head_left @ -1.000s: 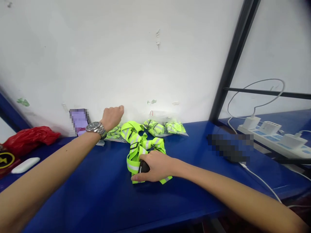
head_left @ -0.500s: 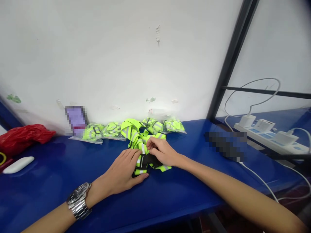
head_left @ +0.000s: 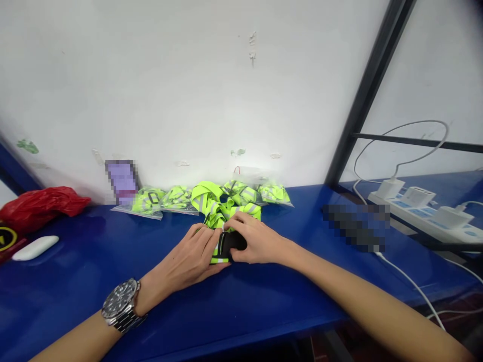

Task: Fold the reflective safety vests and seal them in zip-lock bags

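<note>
In the centre of the frame, the yellow-green strap (head_left: pixel 207 195) lies bunched on the blue table (head_left: pixel 124 246). The left hand (head_left: pixel 193 254) holds its near end, probably to keep it steady; the right hand (head_left: pixel 259 239) grips the black piece (head_left: pixel 237 242) between thumb and fingers, perhaps against slipping. Plastic bags (head_left: pixel 148 201) lie behind, by the wall (head_left: pixel 188 90).

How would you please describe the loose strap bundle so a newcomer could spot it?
On the blue table, yellow-green bundles in clear bags lie along the wall. The strap bundle stretches from among them to the left hand and right hand; unlike them, it is unbagged.
</note>
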